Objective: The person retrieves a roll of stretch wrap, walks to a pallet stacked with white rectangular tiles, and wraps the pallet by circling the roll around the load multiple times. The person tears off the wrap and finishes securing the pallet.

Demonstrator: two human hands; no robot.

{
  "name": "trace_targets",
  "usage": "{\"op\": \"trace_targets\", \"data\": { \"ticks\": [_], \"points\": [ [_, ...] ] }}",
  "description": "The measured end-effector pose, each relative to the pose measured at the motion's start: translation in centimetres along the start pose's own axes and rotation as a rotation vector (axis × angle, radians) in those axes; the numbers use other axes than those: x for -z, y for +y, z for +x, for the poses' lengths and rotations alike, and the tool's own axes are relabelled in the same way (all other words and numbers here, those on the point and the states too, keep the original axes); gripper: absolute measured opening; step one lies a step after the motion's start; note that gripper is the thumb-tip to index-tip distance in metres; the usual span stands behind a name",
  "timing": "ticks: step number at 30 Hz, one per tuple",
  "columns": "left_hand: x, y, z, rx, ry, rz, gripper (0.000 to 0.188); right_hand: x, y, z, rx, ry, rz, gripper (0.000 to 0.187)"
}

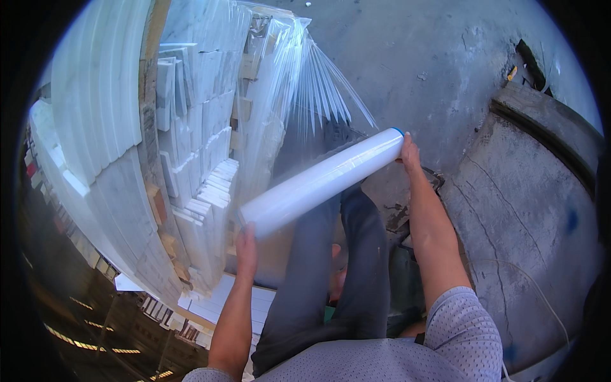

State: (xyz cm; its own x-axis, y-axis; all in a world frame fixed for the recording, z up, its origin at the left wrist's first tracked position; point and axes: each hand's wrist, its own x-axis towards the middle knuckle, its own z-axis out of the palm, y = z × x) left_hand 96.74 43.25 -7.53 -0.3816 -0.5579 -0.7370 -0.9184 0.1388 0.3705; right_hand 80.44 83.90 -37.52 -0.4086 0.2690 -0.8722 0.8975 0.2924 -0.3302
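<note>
A long roll of clear stretch film (324, 179) slants across in front of my legs, held at its two ends. My left hand (247, 242) is closed on its lower left end, and my right hand (409, 153) grips the higher right end, beside a blue rim. Loose, pleated film (321, 86) fans out from the far corner of a stack of white stone-like slabs (203, 146) down toward the roll. Whether the film is joined to the roll is hard to make out. Film also covers part of the stack's side.
Wooden strips (156, 204) stand between the slabs at left. A cracked concrete ledge (509, 216) rises on the right, with a thin pale hose (538, 286) over it. A dark piece of debris (530, 63) lies at the far right of the grey floor (407, 57).
</note>
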Motion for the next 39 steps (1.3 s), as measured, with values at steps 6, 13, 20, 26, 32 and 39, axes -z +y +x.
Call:
{"op": "trace_targets", "data": {
  "ticks": [6,13,20,26,32,39],
  "points": [
    [2.1,-5.2,-3.6,0.052,-0.152,-0.072,0.059,3.9,4.7,-7.9,-0.025,0.117,0.021,0.072],
    [7.4,-10.9,-5.7,0.011,-0.164,0.051,0.056,0.4,13.1,-14.2,-0.116,0.122,-0.021,0.076],
    [12.1,-16.7,-7.3,-0.023,-0.206,0.113,0.053,-2.5,19.5,-21.2,-0.113,0.193,0.060,0.076],
    [14.4,-21.8,-9.1,-0.080,-0.250,0.222,0.050,-3.2,24.6,-23.8,-0.121,0.161,0.097,0.074],
    [17.0,-26.5,-13.1,-0.107,-0.309,0.232,0.049,-5.6,31.4,-29.8,-0.135,0.180,0.165,0.074],
    [21.6,-28.8,-18.4,-0.216,-0.336,0.363,0.048,-9.3,39.9,-36.4,-0.154,0.201,0.243,0.075]
  ]
}}
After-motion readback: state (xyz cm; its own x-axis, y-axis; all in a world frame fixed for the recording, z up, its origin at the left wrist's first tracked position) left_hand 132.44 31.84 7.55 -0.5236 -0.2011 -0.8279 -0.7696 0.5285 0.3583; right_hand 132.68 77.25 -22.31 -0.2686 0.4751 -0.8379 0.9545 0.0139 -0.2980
